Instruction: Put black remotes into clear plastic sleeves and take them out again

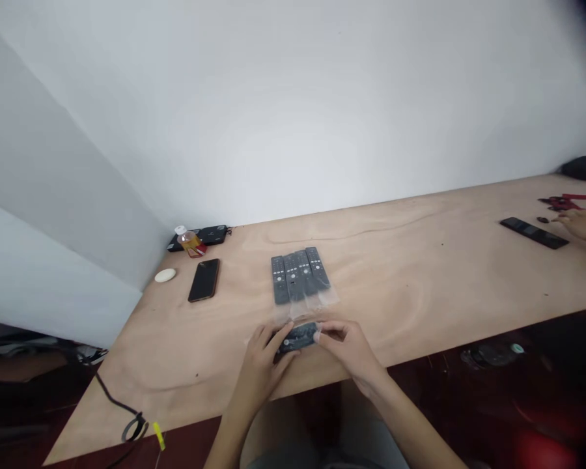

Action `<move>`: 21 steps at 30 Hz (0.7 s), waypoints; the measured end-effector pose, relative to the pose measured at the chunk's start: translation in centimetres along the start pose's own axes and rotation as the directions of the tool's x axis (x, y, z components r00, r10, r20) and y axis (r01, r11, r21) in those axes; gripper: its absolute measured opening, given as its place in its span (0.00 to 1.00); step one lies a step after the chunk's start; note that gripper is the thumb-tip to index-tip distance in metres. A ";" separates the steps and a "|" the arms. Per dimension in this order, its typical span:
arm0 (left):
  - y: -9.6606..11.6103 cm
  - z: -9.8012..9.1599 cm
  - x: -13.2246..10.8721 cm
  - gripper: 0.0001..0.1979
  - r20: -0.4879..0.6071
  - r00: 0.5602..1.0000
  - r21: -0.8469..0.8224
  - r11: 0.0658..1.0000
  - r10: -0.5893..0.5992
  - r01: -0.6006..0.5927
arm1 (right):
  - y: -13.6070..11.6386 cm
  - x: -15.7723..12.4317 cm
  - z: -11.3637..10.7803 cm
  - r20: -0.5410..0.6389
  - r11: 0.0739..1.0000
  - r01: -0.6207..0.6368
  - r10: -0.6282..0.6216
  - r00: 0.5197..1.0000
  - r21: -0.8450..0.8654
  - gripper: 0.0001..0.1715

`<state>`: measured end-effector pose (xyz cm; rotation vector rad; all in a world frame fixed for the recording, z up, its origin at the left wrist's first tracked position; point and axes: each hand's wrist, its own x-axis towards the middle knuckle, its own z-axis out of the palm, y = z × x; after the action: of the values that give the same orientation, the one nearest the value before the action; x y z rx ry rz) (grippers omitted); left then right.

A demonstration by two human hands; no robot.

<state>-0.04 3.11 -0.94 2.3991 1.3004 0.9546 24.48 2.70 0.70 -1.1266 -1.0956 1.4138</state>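
Near the table's front edge, my two hands hold a dark remote control (300, 336) that looks wrapped in clear plastic. My left hand (264, 359) grips its left end, fingers on the top side and thumb below. The fingertips of my right hand (350, 346) pinch the right end, where a bit of plastic shows. Just beyond my hands lie several dark remote controls (300, 273) side by side, with clear plastic sleeves (325, 298) around or sticking out from their near ends.
On the wooden table (400, 293), a phone (204, 280), a round white lid-like disc (165, 275), a bottle (190, 241) and black boxes (212, 234) sit left. At right, another person's hand (582, 226) is near red-handled pliers (561, 202) and a dark remote-like bar (534, 232).
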 end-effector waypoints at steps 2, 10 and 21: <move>0.0 0.1 0.1 0.29 -0.006 1.000 -0.011 1.000 -0.009 0.009 | -0.3 0.1 0.4 0.019 0.999 0.038 -0.037 0.999 -0.015 0.23; -1.6 -2.6 -1.0 0.24 0.103 0.991 0.002 0.997 -0.080 0.080 | 1.2 -0.9 -3.6 -0.172 0.998 -0.060 0.065 0.983 0.037 0.25; -5.6 -6.9 -0.1 0.14 -0.087 0.994 0.343 0.935 -0.065 0.091 | -0.5 -4.0 -11.3 -0.099 0.918 0.046 -0.092 0.991 -0.394 0.24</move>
<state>-8.19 5.65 1.41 2.5594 1.7046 0.8601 36.08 -0.45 -0.22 -1.4177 -1.3581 1.0838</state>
